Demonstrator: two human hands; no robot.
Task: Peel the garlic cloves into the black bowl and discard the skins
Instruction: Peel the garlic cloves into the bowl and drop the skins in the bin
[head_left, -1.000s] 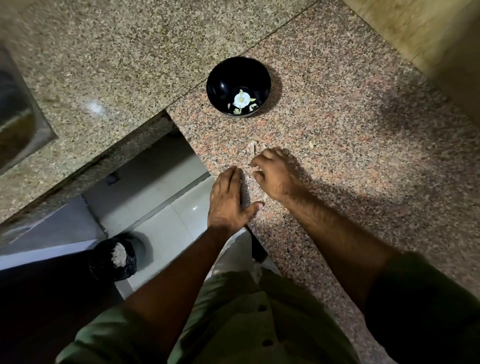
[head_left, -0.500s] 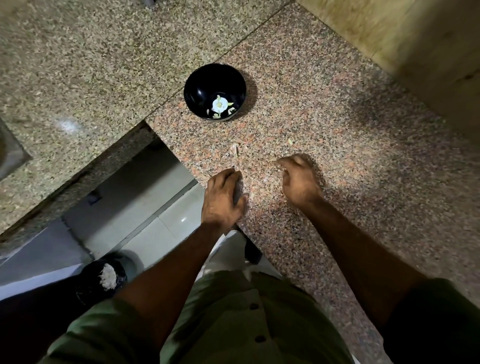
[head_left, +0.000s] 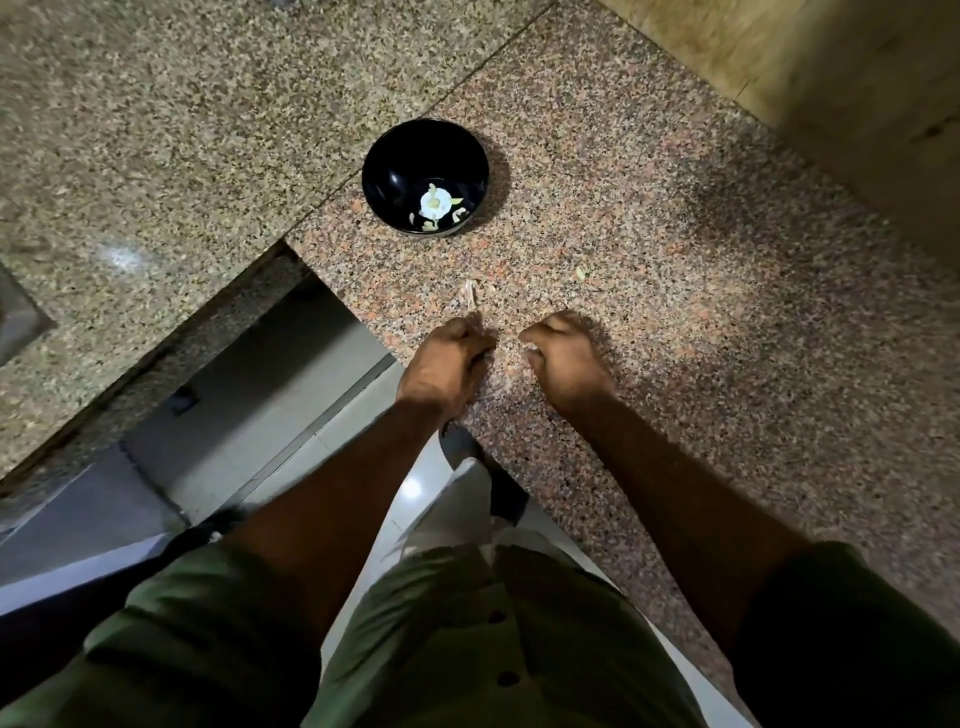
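Note:
The black bowl (head_left: 382, 156) stands on the pink granite counter and holds several pale peeled garlic cloves (head_left: 435, 203). A few loose garlic skins (head_left: 470, 293) lie on the counter between the bowl and my hands. My left hand (head_left: 447, 364) is curled into a fist at the counter's edge, just below those skins, and its fingers hide whatever is inside. My right hand (head_left: 569, 358) rests beside it, a small gap away. Its fingers are curled down onto the stone and I see nothing held in them.
A small skin scrap (head_left: 579, 273) lies to the right of the skins. The counter (head_left: 701, 322) ends in a corner by my left hand, with tiled floor (head_left: 291, 395) below. A grey granite slab (head_left: 156, 130) adjoins on the left, and a wall (head_left: 857, 93) rises at the far right.
My left hand went from flat at the counter edge to a closed fist. My right hand moved away to the right, then came back beside the left with its fingers curled.

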